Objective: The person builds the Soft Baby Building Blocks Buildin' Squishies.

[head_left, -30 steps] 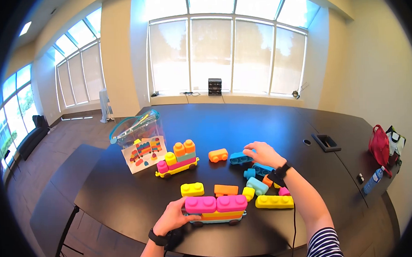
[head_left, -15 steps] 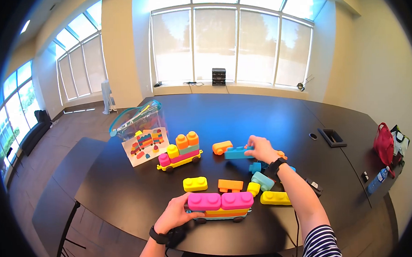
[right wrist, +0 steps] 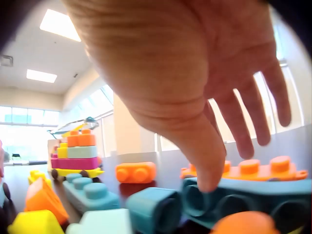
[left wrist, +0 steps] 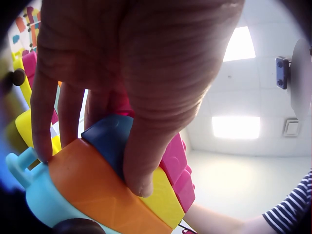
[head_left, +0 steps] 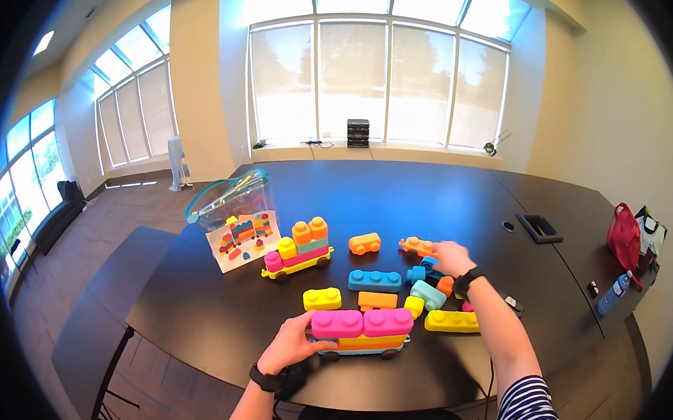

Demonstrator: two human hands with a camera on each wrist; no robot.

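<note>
My left hand (head_left: 288,343) grips the left end of a block wagon (head_left: 361,342), with its thumb on the near side. Pink bricks top the wagon, over yellow and orange layers and a light blue wheeled base. In the left wrist view the thumb lies across a dark blue brick (left wrist: 111,141) and the yellow one. My right hand (head_left: 453,259) reaches over the right-hand pile, fingers spread and extended. Its thumb is at a long blue brick (right wrist: 243,200) with hollow openings; contact cannot be told. An orange wheeled base (head_left: 416,245) lies just beyond.
A studs-up blue brick (head_left: 375,281), an orange brick (head_left: 364,244) and a yellow brick (head_left: 321,298) lie mid-table. Behind them stand a finished-looking block wagon (head_left: 297,258), a picture card (head_left: 244,240) and a clear bag. A long yellow brick (head_left: 452,321) lies right of my left hand's wagon.
The right hand took hold of a blue brick, brought it nearer, and let it go studs up. That hand has since moved right, over the pile. My left hand stays on its wagon.
</note>
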